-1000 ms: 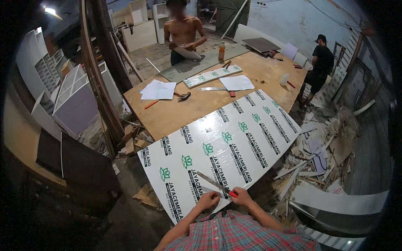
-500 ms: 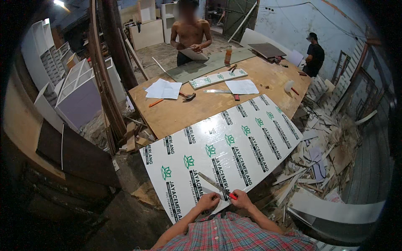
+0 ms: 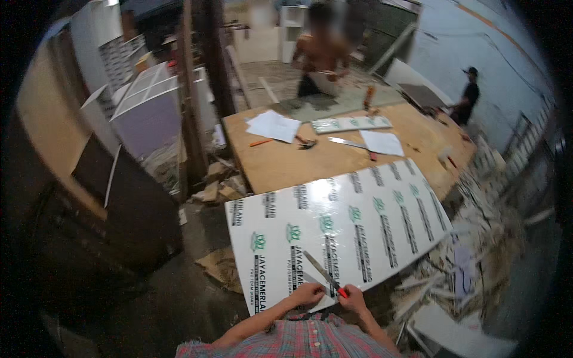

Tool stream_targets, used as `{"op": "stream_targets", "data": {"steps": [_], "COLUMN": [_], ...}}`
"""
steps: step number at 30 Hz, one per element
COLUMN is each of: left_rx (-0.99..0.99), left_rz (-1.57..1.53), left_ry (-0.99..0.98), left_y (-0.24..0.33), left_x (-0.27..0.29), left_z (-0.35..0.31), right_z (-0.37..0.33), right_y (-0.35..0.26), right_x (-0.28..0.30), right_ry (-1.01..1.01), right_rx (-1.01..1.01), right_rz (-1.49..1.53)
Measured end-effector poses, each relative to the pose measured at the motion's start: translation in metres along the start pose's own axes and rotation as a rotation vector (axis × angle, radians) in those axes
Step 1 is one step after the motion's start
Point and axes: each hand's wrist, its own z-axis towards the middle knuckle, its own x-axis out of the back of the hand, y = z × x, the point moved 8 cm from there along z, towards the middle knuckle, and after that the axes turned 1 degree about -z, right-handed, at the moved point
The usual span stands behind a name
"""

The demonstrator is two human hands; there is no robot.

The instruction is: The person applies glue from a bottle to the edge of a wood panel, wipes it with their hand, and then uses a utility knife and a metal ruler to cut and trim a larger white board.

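My right hand (image 3: 353,299) is closed around the red handle of a long, narrow, grey-bladed tool (image 3: 322,271). The blade slants up and left over a large white foam board (image 3: 334,238) with green and black print. Whether it is a saw or another bladed tool I cannot tell. Close by on the left, my left hand (image 3: 308,294) has its fingers pinched together at the board's near edge, beside the blade. What they hold, if anything, is hidden. The board's far side overlaps the wooden table (image 3: 268,170).
On the table lie paper sheets (image 3: 274,126), a hammer (image 3: 307,144), a red-handled square (image 3: 352,143), a narrow printed board (image 3: 351,123) and a bottle (image 3: 369,98). One person (image 3: 322,53) stands beyond it, another (image 3: 468,98) at right. Scraps (image 3: 439,268) litter the right-hand floor.
The whole scene has shifted right in the picture as my view turned left. Both hands stay near the board's near edge, with the red-handled tool still in the right one.
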Motion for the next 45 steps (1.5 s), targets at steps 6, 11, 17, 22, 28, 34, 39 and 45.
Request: {"op": "stream_targets", "data": {"steps": [6, 11, 17, 22, 28, 34, 39, 45], "left_rx": [0.011, -0.071, -0.178, -0.127, 0.162, -0.069, 0.0, 0.117], "left_rz": [0.143, 0.344, 0.418, 0.327, 0.328, 0.275, 0.343, 0.359], "left_ry": [-0.151, -0.326, -0.345, -0.333, -0.405, -0.137, -0.097, -0.035], "left_y": [0.033, 0.054, 0.051, 0.053, 0.041, 0.034, 0.029, 0.029], "left_x": [-0.006, -0.025, -0.042, -0.039, -0.034, -0.01, 0.013, 0.05], "left_z": [-0.006, -0.004, -0.001, 0.001, 0.005, -0.007, -0.033, -0.076], "right_z": [-0.009, -0.006, -0.005, -0.012, -0.004, -0.005, -0.027, -0.03], "right_y": [0.02, 0.024, 0.012, 0.011, 0.039, 0.021, 0.038, 0.008], "right_x": [-0.008, -0.012, -0.01, -0.002, -0.017, 0.04, 0.051, 0.035], "right_ry": [-0.017, -0.019, -0.012, 0.012, -0.156, 0.08, 0.19, 0.116], "right_rx": [-0.03, 0.004, 0.019, 0.022, -0.209, -0.2, -0.273, -0.094], "right_rz": [-0.017, 0.009, 0.031, -0.014, 0.004, 0.155, 0.232, 0.119]}}
